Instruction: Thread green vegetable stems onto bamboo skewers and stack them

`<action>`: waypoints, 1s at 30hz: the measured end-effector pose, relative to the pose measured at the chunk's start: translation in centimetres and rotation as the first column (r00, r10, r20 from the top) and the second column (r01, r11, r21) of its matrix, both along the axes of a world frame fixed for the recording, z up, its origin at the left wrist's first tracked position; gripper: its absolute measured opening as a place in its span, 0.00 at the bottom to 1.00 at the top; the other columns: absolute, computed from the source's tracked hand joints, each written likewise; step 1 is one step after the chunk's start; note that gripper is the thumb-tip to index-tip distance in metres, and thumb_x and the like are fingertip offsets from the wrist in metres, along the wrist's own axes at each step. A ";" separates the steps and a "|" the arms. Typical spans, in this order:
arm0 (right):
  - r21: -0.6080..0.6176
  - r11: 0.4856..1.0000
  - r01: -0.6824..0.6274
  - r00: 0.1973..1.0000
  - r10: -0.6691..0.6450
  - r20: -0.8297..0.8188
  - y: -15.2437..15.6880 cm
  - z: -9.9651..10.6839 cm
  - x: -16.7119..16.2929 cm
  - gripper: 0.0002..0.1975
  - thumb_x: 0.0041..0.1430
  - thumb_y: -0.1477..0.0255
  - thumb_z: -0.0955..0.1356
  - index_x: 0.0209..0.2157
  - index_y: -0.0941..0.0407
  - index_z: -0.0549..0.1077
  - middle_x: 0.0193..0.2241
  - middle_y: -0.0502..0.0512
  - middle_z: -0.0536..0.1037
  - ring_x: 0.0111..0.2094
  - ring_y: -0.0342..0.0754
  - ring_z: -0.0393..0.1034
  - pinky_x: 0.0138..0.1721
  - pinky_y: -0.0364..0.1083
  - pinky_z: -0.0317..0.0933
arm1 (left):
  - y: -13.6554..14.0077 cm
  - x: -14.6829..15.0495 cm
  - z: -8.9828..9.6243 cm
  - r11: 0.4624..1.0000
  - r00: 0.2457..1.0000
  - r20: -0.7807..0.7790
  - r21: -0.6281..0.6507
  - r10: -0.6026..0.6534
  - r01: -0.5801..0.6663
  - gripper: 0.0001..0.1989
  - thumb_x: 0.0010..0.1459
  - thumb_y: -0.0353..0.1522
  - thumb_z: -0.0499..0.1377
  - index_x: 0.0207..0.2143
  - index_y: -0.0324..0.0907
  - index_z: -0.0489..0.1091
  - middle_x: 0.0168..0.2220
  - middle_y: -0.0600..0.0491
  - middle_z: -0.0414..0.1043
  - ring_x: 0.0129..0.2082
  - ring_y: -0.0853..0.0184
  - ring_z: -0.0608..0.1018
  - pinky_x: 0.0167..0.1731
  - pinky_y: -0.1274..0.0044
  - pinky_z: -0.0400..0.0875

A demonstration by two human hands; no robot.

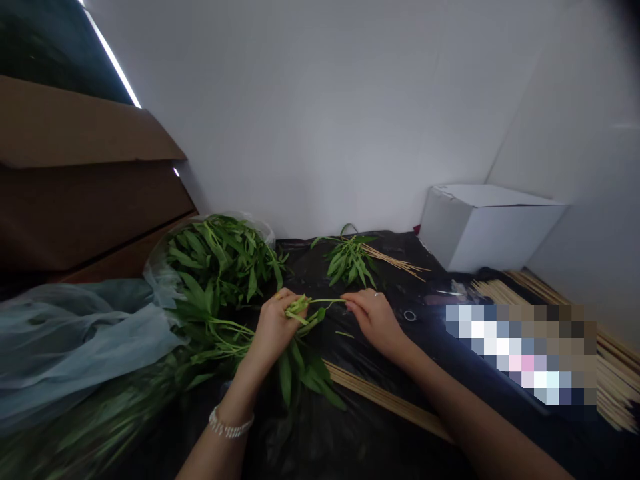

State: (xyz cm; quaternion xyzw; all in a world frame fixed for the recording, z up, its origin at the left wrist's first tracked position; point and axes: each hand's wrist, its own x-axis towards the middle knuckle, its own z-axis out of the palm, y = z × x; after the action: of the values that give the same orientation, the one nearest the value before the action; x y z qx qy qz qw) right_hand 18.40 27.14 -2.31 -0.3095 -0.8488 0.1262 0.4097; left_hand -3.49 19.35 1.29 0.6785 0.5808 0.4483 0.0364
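Note:
My left hand (277, 325) is closed around a small bunch of leafy green stems (299, 307); their leaves hang below the fist. One thin stem (325, 301) runs from that bunch across to my right hand (373, 319), which pinches its far end between thumb and fingers. Beneath the hands lie several thin wooden sticks (385, 393), partly hidden by the leaves and my right forearm. More loose leafy stems (220, 333) spread to the left of my left hand. A short cut piece of stem (345, 334) rests on the black sheet just below the right hand.
A clear plastic bag of leafy greens (225, 257) stands at back left, beside a crumpled translucent bag (90, 347) and a cardboard box (85, 213). Behind the hands lies a leaf bunch (350, 260) on sticks (395, 259). At right are a white box (485, 230), stick piles (613, 380) and a blurred-out screen.

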 end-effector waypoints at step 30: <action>0.368 0.930 -0.007 0.985 -0.058 0.165 -2.7 1.3 -0.5 0.12 0.66 0.74 0.60 0.42 0.56 0.75 0.32 0.55 0.78 0.41 0.49 0.66 0.49 0.52 0.49 | -0.9 2.7 0.8 0.988 0.990 -0.029 -0.075 -0.135 0.133 0.10 0.51 0.27 0.61 0.37 0.46 0.77 0.33 0.51 0.75 0.34 0.63 0.76 0.38 0.73 0.67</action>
State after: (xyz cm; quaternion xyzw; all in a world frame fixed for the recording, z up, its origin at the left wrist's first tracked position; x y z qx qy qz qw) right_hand 17.86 24.49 -0.99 -0.2482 -0.8856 -0.0672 0.3868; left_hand -0.83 18.47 2.05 0.7217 0.5504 0.4118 0.0811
